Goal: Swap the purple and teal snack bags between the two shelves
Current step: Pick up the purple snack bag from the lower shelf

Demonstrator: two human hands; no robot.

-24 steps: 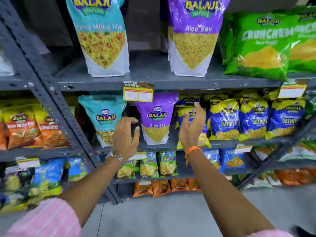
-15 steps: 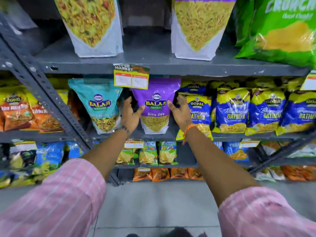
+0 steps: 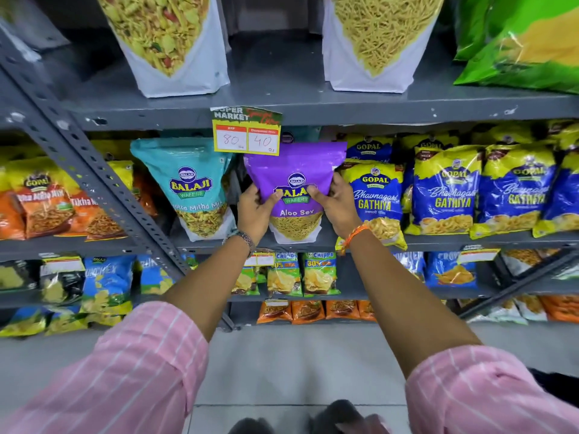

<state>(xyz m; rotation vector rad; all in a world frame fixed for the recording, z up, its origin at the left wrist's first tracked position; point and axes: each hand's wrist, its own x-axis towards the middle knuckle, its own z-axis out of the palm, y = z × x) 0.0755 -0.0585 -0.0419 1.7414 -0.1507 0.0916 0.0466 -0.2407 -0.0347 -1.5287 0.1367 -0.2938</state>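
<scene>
Head view: left hand [image 3: 255, 209] and right hand [image 3: 336, 205] are clamping the purple bag [image 3: 296, 177], risking snagging the price tag [image 3: 247, 133] overhead.

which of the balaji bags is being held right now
The purple Aloo Sev bag on the middle shelf: both hands grip its sides. The teal bag beside it stands untouched.

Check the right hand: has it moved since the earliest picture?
Yes. The right hand has gone left, off the blue Gopal bag, to grip the purple bag, opposite the left hand.
</scene>
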